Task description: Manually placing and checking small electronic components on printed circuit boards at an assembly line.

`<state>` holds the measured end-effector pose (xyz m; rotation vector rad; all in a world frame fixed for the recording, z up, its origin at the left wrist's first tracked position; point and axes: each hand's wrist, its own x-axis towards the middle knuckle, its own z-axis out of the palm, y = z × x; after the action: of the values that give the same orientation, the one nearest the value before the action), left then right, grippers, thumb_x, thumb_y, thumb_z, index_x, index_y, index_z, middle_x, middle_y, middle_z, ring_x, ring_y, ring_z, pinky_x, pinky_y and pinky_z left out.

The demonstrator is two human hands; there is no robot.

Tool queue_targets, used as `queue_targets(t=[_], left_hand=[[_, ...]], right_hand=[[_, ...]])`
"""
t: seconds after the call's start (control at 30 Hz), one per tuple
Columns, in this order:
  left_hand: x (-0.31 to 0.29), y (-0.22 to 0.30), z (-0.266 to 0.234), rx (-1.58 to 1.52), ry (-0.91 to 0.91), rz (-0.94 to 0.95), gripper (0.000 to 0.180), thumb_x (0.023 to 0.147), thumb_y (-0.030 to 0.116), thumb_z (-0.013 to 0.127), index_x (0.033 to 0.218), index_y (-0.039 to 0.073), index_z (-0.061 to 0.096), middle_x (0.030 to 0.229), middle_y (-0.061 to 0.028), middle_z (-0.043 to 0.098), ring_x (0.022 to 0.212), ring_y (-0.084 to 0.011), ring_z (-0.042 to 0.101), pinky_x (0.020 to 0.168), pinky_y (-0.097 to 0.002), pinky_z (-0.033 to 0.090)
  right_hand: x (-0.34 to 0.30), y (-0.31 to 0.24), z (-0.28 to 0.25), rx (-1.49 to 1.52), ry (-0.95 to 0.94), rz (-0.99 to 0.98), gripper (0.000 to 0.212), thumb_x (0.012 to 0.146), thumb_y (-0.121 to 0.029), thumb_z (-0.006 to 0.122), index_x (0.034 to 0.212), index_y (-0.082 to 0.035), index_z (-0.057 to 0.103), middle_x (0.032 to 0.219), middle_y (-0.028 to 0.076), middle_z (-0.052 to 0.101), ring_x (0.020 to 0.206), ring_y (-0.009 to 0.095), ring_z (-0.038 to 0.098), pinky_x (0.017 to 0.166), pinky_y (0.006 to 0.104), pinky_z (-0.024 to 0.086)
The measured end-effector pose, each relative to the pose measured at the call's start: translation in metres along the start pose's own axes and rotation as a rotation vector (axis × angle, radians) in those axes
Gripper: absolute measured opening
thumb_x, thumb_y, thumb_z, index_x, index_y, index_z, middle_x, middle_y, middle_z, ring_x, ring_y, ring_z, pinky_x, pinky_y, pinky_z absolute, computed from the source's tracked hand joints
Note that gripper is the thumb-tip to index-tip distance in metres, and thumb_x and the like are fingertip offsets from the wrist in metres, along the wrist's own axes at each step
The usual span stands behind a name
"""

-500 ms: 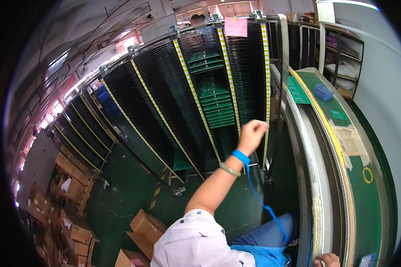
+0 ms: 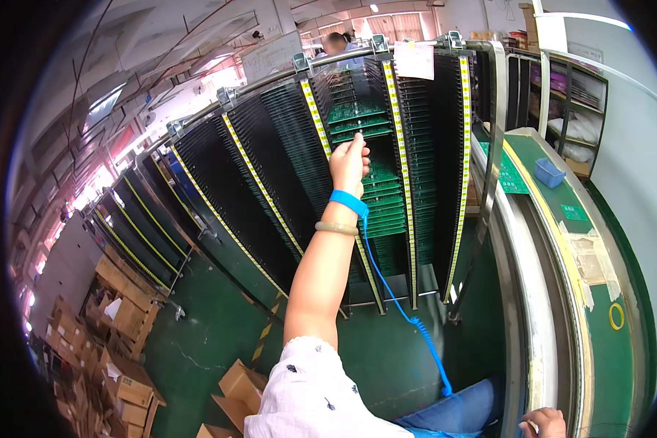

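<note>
My left hand (image 2: 350, 166) reaches forward to a tall black rack (image 2: 270, 190) with its fingers closed. The fingertips meet the front edge of a green circuit board (image 2: 359, 120), the lowest of a small upper group in one column. Just below the hand, several more green boards (image 2: 384, 208) sit stacked in slots of that column. A blue wristband (image 2: 349, 202) with a coiled blue cord (image 2: 425, 342) and a pale bangle circle my left wrist. At the lower right, my right hand (image 2: 544, 423) rests with bent fingers on the conveyor's pale rail (image 2: 539, 343), holding nothing visible; part is cut off.
Right of the rack runs a conveyor bench with a green board (image 2: 515, 179), a blue bin (image 2: 549, 172) and a yellow tape ring (image 2: 617, 316). Cardboard boxes (image 2: 133, 390) lie at lower left; an open carton (image 2: 241, 390) stands near me. Another person (image 2: 336, 45) is behind the rack.
My left hand has moved up, left and forward from in front of the rack's right side to the boards. My right hand stays at the rail. The view has shifted slightly.
</note>
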<state>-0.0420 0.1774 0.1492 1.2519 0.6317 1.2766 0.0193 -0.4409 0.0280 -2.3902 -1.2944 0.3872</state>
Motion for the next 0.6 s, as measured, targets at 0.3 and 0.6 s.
queue_targets(t=[0.3,0.6], left_hand=[[0.047,0.039,-0.008,1.279,0.283,1.379,0.009,0.081,0.010,0.064,0.085,0.012,0.072,0.091,-0.0037,0.068,0.096,-0.0263,0.060,0.088,-0.0421,0.044],[0.042,0.048,-0.019,1.399,0.155,1.546,0.012,0.079,0.007,0.062,0.088,0.011,0.068,0.091,-0.0023,0.066,0.100,-0.0214,0.061,0.092,-0.0449,0.040]], right_hand=[[0.037,-0.002,0.001,-0.007,-0.110,-0.064,0.015,0.090,-0.013,0.067,0.102,-0.005,0.067,0.103,0.016,0.066,0.100,0.039,0.060,0.085,0.0460,0.049],[0.069,-0.034,0.002,-0.008,0.032,-0.298,0.013,0.090,-0.012,0.068,0.100,-0.004,0.069,0.094,0.017,0.068,0.086,0.037,0.064,0.078,0.0431,0.053]])
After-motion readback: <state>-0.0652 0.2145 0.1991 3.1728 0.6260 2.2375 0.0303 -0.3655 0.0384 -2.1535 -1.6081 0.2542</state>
